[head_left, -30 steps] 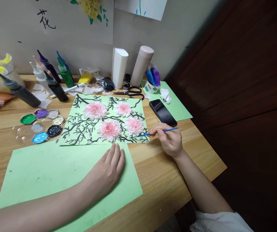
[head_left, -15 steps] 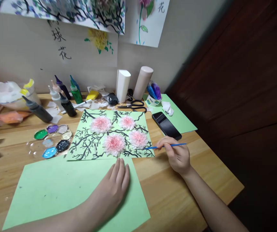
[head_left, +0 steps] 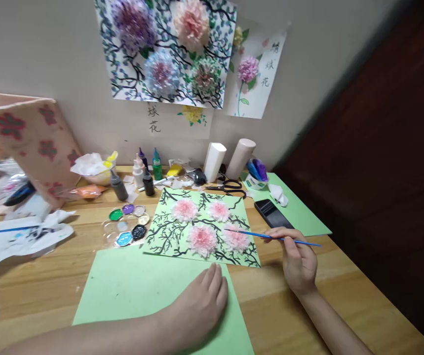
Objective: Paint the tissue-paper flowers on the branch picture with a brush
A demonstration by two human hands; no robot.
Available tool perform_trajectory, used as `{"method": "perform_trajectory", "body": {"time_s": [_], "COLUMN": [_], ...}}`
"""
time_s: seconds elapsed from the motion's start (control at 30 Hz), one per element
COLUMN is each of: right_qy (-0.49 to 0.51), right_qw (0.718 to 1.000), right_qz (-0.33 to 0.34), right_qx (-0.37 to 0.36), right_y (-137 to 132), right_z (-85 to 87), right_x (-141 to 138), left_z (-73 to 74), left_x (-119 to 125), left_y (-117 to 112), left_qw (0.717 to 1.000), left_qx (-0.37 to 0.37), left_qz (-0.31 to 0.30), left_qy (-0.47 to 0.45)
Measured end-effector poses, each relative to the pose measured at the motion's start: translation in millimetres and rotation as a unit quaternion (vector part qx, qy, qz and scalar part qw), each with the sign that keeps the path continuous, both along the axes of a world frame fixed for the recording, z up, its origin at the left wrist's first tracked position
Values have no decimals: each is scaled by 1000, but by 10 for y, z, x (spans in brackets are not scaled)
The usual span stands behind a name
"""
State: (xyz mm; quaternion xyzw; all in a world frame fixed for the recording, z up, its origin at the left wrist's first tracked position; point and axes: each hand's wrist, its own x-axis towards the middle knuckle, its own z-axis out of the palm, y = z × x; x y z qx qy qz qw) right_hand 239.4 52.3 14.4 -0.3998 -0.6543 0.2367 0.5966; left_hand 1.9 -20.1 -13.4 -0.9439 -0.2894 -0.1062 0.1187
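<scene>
My right hand (head_left: 300, 261) pinches a thin blue paintbrush (head_left: 271, 237), its dark tip pointing left over the painted sheet. That light green sheet (head_left: 171, 249) bears black painted branches and several pink-and-white paper flowers, one of them the flower (head_left: 202, 240) at front centre. The brush crosses above the lower right flower (head_left: 237, 237); whether its tip touches the paper I cannot tell. My left hand (head_left: 206, 301) lies flat, fingers stretched out, on a plain green sheet (head_left: 123, 291), fingertips by the painted sheet's near edge.
Left of the artwork sits a paint palette (head_left: 125, 239). Behind are paint bottles (head_left: 157, 165), scissors (head_left: 228, 187) and two upright containers (head_left: 215, 162). A black phone (head_left: 273, 214) lies on the right. Another blue brush (head_left: 6, 230) rests on stained paper at far left. Flower pictures (head_left: 167, 54) hang on the wall.
My view has swung up and left, so more of the wall and left side shows. The brush tip has moved from the lower right flower's bottom edge to its upper left. My left hand stays flat.
</scene>
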Motion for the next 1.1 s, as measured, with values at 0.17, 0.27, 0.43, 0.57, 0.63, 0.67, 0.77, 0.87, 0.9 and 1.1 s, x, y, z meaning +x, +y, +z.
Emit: {"method": "perform_trajectory", "body": {"time_s": [0.17, 0.27, 0.43, 0.57, 0.63, 0.67, 0.77, 0.87, 0.9, 1.1], "right_qy": [-138, -224, -330, -345, -308, -287, -239, -179, -155, -60], "right_qw": [984, 950, 899, 899, 916, 923, 932, 939, 943, 957], "right_qz": [111, 210, 281, 271, 253, 249, 256, 264, 264, 236], "right_qx": [-2, 52, 58, -17, -50, -63, -92, -124, -134, -159], "right_y": [26, 69, 225, 353, 389, 400, 403, 390, 389, 436], "right_z": [278, 468, 556, 497, 471, 462, 456, 492, 512, 630], "right_x": [-655, -1202, -1902, -2095, -2110, -2108, -2069, -1955, -1895, -1482], "left_z": [20, 18, -10, -40, -49, -49, -29, 7, 16, 3], "left_x": [19, 28, -1, -13, -11, -11, -31, -74, -86, -73], "left_y": [-8, 2, 19, 20, 15, 12, 15, 38, 47, 70], "left_qw": [999, 997, 995, 993, 992, 993, 993, 994, 994, 995], "left_qx": [-23, -45, -33, 0, 6, 4, -14, -39, -44, -68], "left_qz": [0, -36, -58, -58, -49, -45, -38, -36, -35, -35], "left_qy": [-29, -45, -72, -106, -112, -114, -110, -94, -89, -68]}}
